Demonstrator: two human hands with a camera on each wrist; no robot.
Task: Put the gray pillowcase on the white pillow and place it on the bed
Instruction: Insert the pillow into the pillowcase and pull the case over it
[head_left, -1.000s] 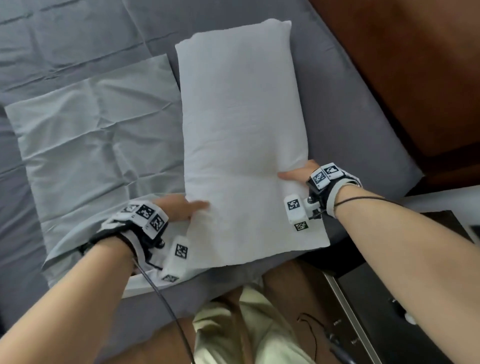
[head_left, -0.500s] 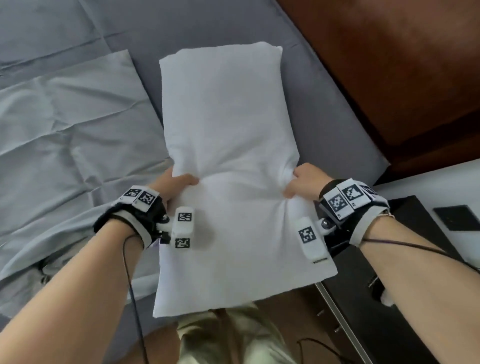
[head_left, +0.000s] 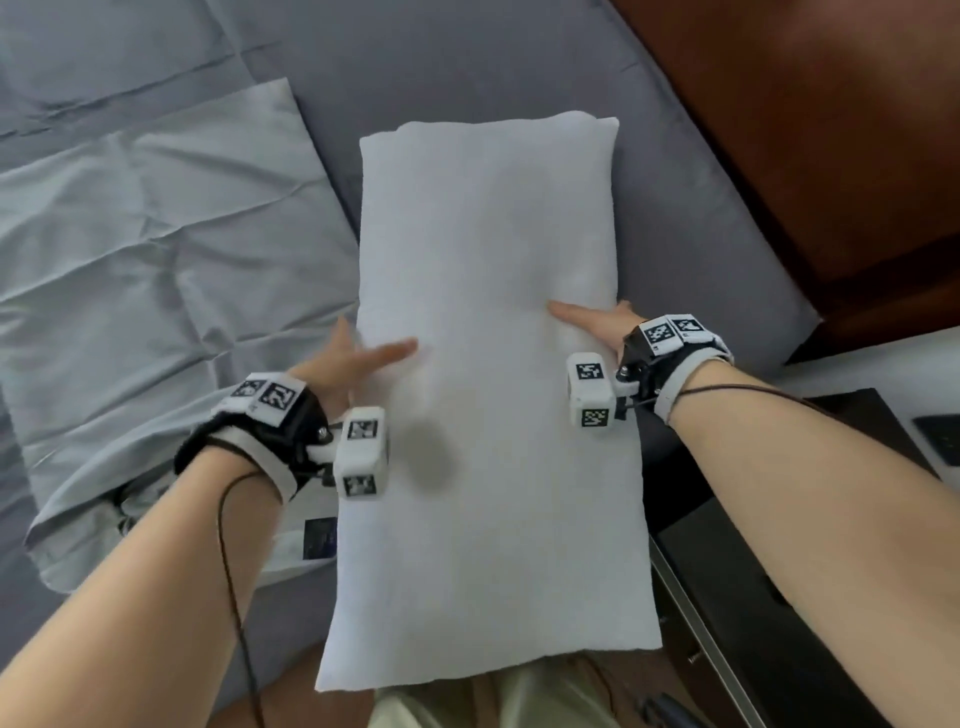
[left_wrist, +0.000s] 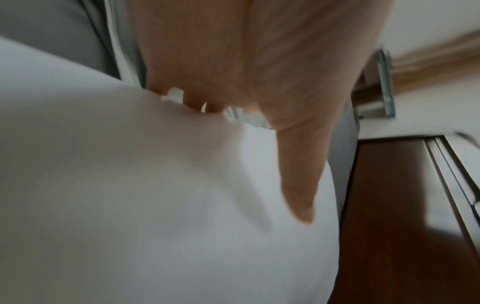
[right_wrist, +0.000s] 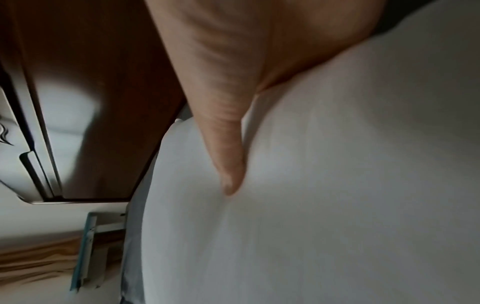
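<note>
i have the white pillow (head_left: 488, 364) between my two hands, its long axis running straight away from me — near end over my lap and the bed's edge, far end resting on the gray bed (head_left: 467, 57). my left hand (head_left: 353, 358) is on its left long edge, thumb laid flat on top; the left wrist view shows the fingers tucked down under the edge, so it grasps the pillow there. my right hand (head_left: 592, 325) is on the right long edge at about the same place along its length, thumb on top and, as far as i can tell, fingers beneath — also holding the pillow.

the gray pillowcase (head_left: 156, 270) lies spread flat on the bed to my left, just beside the pillow's left edge, with its rumpled near end close under my left forearm. i cannot tell for sure which end is the opening, though i judge it is that near one. so the case lies leftward of both hands and my left hand is the nearer one — i would free that hand to lift the opening while the right keeps the pillow, then feed a short end in.
</note>
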